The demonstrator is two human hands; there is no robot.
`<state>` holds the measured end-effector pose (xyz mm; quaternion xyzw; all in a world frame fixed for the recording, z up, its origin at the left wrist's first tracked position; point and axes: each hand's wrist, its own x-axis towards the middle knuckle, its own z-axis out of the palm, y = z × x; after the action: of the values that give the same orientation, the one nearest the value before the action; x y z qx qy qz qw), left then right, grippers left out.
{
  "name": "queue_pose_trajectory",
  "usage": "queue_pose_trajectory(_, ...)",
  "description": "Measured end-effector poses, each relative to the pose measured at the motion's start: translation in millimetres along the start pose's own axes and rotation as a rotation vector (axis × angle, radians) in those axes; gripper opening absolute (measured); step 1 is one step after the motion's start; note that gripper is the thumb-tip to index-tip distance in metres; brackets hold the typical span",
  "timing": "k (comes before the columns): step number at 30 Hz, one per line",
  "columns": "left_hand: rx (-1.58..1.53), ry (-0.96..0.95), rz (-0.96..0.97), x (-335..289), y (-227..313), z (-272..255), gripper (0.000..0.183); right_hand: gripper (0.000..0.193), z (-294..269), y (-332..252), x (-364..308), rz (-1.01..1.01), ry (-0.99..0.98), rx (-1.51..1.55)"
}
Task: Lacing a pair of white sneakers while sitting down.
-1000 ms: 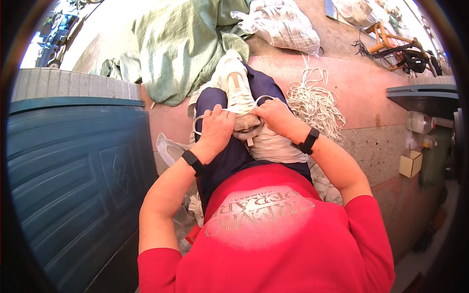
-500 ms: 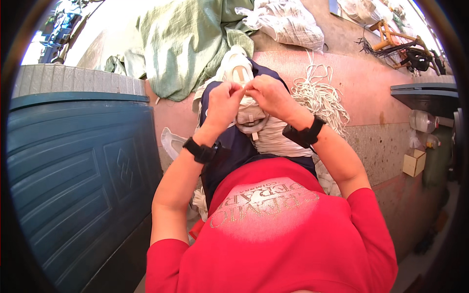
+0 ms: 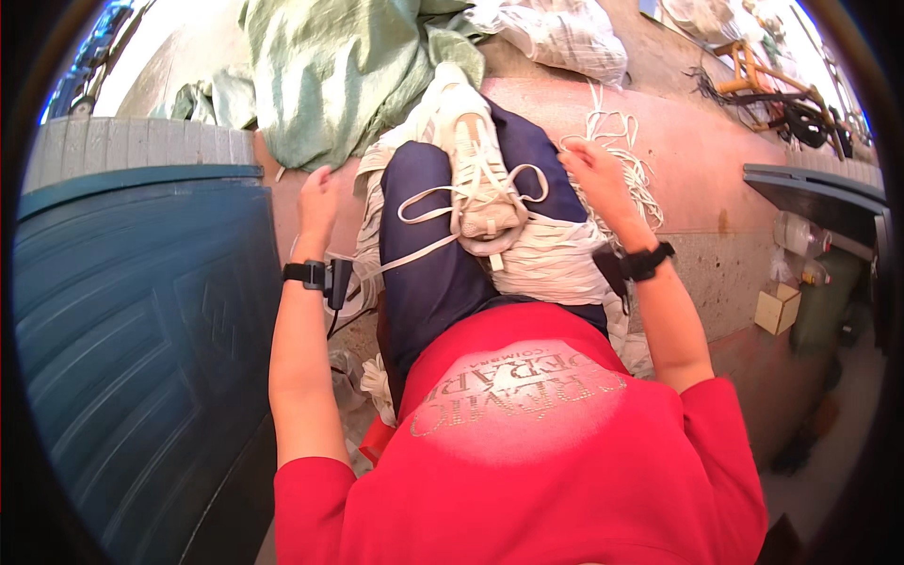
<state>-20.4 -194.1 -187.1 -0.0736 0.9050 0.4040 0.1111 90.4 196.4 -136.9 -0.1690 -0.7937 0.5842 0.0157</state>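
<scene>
A cream sneaker (image 3: pixel 471 174) rests on my lap between my navy-trousered thighs, its toe toward the far side hard to make out. Its pale lace (image 3: pixel 428 202) makes a loop on each side, and one strand trails left across my thigh. My left hand (image 3: pixel 318 205) is raised left of my knee, well apart from the shoe, slightly blurred, fingers loosely bent, with nothing visible in them. On the other side, my right hand (image 3: pixel 600 179) hovers beside my right thigh near the loose laces, fingers partly spread, and I see no lace held in it.
A bundle of cream laces (image 3: pixel 546 264) lies on my lap, and more loose laces (image 3: pixel 621 141) hang on the right. Green cloth (image 3: pixel 330 85) and a white bag (image 3: pixel 560 38) lie ahead. Blue panelled door (image 3: pixel 132 311) at left; small carton (image 3: pixel 777 309) at right.
My hands were together over the sneaker, fingertips pinched. Now they are spread apart to either side, and the lace loops lie exposed across the shoe and my thighs.
</scene>
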Motion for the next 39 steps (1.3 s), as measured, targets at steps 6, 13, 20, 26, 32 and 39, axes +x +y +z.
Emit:
queue_pose_trajectory(6, 0.637, 0.051, -0.466, -43, -168, -17, 0.057, 0.020, -65, 26, -63, 0.393, 0.130, -0.145)
queue_pose_trajectory(13, -0.081, 0.069, -0.599, -58, -241, -21, 0.049, 0.019, 5, -24, -24, 0.177, -0.085, -0.207)
queue_pose_trajectory(20, 0.421, -0.021, -0.390, -38, -179, -41, 0.036, 0.017, 49, -62, -8, -0.106, -0.273, -0.372)
queue_pose_trajectory(26, 0.649, 0.035, -0.246, -41, -143, -43, 0.026, 0.016, 54, -77, -29, -0.150, -0.321, -0.361)
queue_pose_trajectory(32, 0.225, 0.470, -0.093, -39, -29, -144, 0.023, 0.017, 95, -126, -35, -0.244, -0.561, -0.243)
queue_pose_trajectory(39, 0.111, 0.546, 0.410, -86, 135, -150, 0.023, 0.052, 202, -173, -80, -0.671, -0.636, -0.327)
